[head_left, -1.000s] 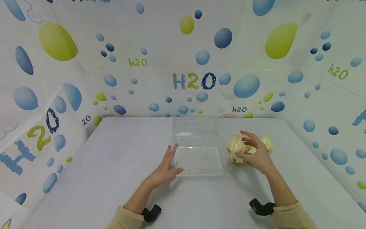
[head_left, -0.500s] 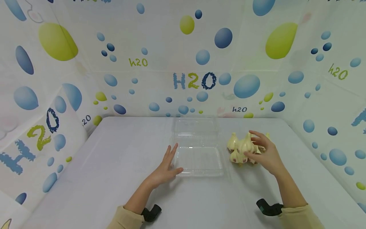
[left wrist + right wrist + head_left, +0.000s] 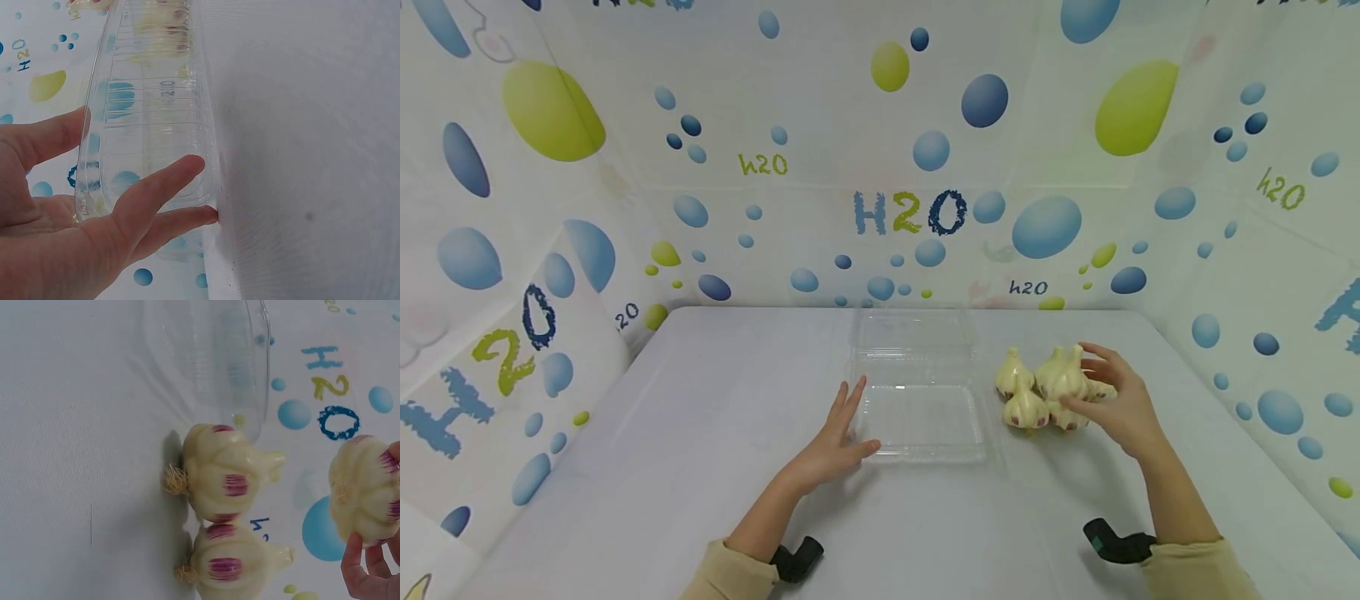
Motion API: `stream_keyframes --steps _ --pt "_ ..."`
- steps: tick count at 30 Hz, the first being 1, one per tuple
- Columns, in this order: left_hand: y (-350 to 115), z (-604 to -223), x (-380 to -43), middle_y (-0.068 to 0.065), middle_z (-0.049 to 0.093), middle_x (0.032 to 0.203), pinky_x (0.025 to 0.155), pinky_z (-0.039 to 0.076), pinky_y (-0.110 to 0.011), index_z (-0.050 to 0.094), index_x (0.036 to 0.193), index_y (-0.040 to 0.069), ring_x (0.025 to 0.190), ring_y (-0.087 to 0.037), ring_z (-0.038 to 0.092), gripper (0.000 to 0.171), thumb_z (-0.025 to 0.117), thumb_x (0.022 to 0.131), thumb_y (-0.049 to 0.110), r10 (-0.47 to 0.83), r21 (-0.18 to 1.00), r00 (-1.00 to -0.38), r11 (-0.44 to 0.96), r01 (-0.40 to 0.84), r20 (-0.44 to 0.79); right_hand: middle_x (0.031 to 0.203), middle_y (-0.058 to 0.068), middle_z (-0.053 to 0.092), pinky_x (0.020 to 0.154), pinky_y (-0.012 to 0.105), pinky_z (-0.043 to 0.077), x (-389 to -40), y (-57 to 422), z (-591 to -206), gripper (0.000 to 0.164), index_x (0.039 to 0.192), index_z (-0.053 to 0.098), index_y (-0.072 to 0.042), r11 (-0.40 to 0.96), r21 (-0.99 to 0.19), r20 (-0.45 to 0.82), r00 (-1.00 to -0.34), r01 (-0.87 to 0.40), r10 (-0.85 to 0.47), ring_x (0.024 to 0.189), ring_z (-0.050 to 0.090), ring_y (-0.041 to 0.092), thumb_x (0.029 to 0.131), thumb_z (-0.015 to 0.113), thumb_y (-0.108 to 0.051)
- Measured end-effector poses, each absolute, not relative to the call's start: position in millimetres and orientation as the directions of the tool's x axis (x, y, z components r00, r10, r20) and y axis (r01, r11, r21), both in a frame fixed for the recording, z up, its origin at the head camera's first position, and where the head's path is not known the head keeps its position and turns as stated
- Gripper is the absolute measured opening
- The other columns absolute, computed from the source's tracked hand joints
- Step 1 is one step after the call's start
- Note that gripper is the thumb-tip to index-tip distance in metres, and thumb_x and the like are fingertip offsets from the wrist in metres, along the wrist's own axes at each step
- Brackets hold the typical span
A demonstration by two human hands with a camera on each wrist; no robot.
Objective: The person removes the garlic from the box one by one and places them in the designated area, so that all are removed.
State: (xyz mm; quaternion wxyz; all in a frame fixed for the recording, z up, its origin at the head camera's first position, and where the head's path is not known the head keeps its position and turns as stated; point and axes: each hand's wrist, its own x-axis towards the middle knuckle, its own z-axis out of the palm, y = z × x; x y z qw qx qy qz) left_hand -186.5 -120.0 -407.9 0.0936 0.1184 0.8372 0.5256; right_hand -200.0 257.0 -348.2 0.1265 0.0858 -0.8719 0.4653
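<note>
A white garlic bulb (image 3: 1064, 382) with purple streaks is held in my right hand (image 3: 1123, 410), raised above the other bulbs. In the right wrist view, fingertips (image 3: 354, 550) grip that same bulb's side. Below it, several garlic bulbs (image 3: 1027, 411) sit together on the table; two of them, one garlic bulb (image 3: 228, 478) beside another garlic bulb (image 3: 237, 562), show roots and stems. My left hand (image 3: 829, 452) rests, fingers spread, against the left side of a clear plastic clamshell container (image 3: 928, 454). Its lid (image 3: 913, 332) lies folded back. Nothing is gripped by the left hand.
A white table (image 3: 715, 375) lies under everything. Walls with blue and green drops (image 3: 1048, 227) and H2O lettering enclose it at the back and sides. A black wrist device (image 3: 1118, 542) sits at each sleeve.
My right hand has moved right with the held garlic bulb, from above the left bulbs to above the right ones. The left hand and container stay put.
</note>
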Motion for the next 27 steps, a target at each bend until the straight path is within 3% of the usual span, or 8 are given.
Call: stream_keyframes --steps 5,11,16,20,27 --pt "-120 -408 -187 -0.013 -0.014 0.151 0.092 0.022 -0.069 0.004 0.147 0.035 0.126 -0.052 0.023 0.086 0.062 0.087 0.015 0.3 0.899 -0.953 0.424 0.107 -0.028 0.126 0.022 0.047 0.07 0.013 0.043 -201 270 -347 0.074 0.139 0.034 -0.009 0.581 -0.765 0.314 -0.949 -0.277 -0.039 0.105 0.042 0.015 0.077 0.074 -0.013" --pt "-120 -408 -187 -0.013 -0.014 0.151 0.093 0.022 -0.069 0.004 0.147 0.036 0.127 -0.052 0.022 0.086 0.063 0.086 0.017 0.3 0.898 -0.953 0.426 0.107 -0.029 0.125 0.022 0.046 0.071 0.011 0.041 -203 285 -348 0.075 0.141 0.033 -0.011 0.598 -0.747 0.32 -0.946 -0.29 -0.057 0.109 0.043 0.024 0.077 0.074 -0.011" --pt "-120 -409 -187 -0.013 -0.014 0.151 0.093 0.021 -0.069 0.005 0.147 0.035 0.129 -0.051 0.018 0.087 0.063 0.086 0.016 0.294 0.9 -0.955 0.425 0.101 -0.031 0.125 0.02 0.046 0.071 0.011 0.04 -206 295 -351 0.077 0.141 0.033 -0.013 0.611 -0.74 0.316 -0.947 -0.282 -0.055 0.108 0.043 0.021 0.077 0.074 -0.011" --pt "-120 -409 -187 -0.012 -0.014 0.151 0.093 0.02 -0.069 0.005 0.147 0.035 0.131 -0.049 0.014 0.087 0.064 0.085 0.016 0.291 0.898 -0.956 0.428 0.103 -0.029 0.124 0.019 0.046 0.071 0.011 0.04 -207 301 -353 0.077 0.142 0.032 -0.013 0.611 -0.742 0.313 -0.948 -0.276 -0.049 0.109 0.043 0.027 0.077 0.074 -0.012" --pt "-120 -409 -187 -0.012 -0.014 0.151 0.093 0.021 -0.069 0.005 0.147 0.036 0.13 -0.05 0.016 0.088 0.064 0.085 0.017 0.296 0.899 -0.955 0.425 0.106 -0.027 0.118 -0.002 0.047 0.071 0.01 0.04 -206 310 -357 0.074 0.141 0.034 -0.015 0.613 -0.744 0.318 -0.948 -0.266 -0.026 0.107 0.043 0.025 0.078 0.074 -0.015"
